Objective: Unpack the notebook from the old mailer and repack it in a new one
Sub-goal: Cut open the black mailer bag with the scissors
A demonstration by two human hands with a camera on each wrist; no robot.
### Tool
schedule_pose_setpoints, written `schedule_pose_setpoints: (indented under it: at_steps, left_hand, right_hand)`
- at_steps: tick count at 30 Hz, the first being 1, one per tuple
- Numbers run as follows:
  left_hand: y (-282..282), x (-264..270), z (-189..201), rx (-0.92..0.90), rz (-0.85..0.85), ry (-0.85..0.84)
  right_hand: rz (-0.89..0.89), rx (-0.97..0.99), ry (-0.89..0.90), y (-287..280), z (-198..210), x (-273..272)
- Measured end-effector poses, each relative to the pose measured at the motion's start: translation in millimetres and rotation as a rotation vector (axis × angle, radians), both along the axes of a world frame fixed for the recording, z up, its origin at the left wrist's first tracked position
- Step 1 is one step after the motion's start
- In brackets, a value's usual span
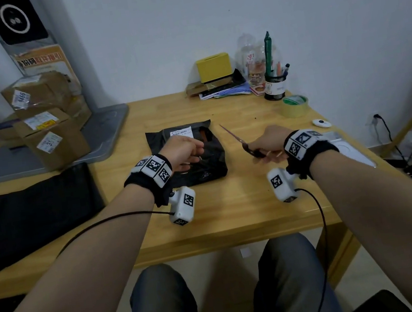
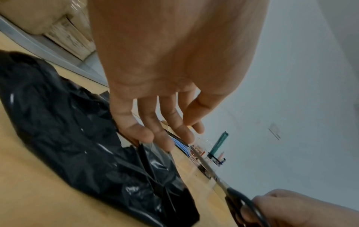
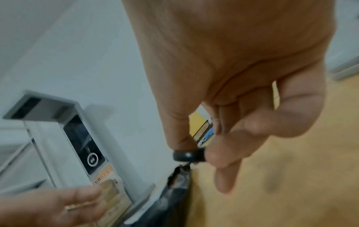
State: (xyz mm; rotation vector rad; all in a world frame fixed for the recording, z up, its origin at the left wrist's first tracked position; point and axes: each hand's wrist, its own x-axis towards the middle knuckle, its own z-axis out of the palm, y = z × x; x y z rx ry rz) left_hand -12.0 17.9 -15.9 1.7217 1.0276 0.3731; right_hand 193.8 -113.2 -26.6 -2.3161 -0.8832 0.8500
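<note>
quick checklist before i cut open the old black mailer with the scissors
1. Scissors in hand: ok, right hand grips the black-handled scissors.
2. Blades clear of the mailer: ok, they point up and away beside the crumpled black plastic mailer.
3. Left hand steadying the mailer: not ok, its fingers hang relaxed just above the plastic.
4. Mailer lying on the wooden table: ok.
5. Where the notebook sits inside: cannot tell.
6. Left fingers out of the cut line: cannot tell.
</note>
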Motion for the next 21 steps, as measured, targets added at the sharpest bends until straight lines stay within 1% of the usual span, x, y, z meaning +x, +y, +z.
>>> schedule_pose_setpoints:
  at_steps: [1,3,4,6,8,13,17,21]
  left_hand:
    - [6,-3,0,0.022,0.044,-0.004]
    - [21,-7,1,0.132,0.12,0.036]
    - [29,-9,0,0.194,0.138,0.066]
    - [44,-9,-2,0.256,0.147,0.12]
    - [60,-5,-5,0.257,0.133,0.189]
    - [91,16,-10,0.135,0.104,0.327]
    - [112,38,-8,0.153,0.063,0.399]
    - [129,62,-9,0.2,0.001,0.447]
  right_hand:
    - [-0.011,0.053,0.053,6,4,0]
    - [-0.021,0.138,0.091,24,8,-1]
    - [-0.019,0.169,0.094,34,9,-2]
    - [0.001,0.211,0.12,55,11,-3]
    - [0.018,0.21,0.175,77,12,-4]
    - [0.081,0.118,0.242,120,0,-4]
    - [0.107,0.092,0.311,138,-5,0]
    - [0.148,0.065,0.417,144,-7,6]
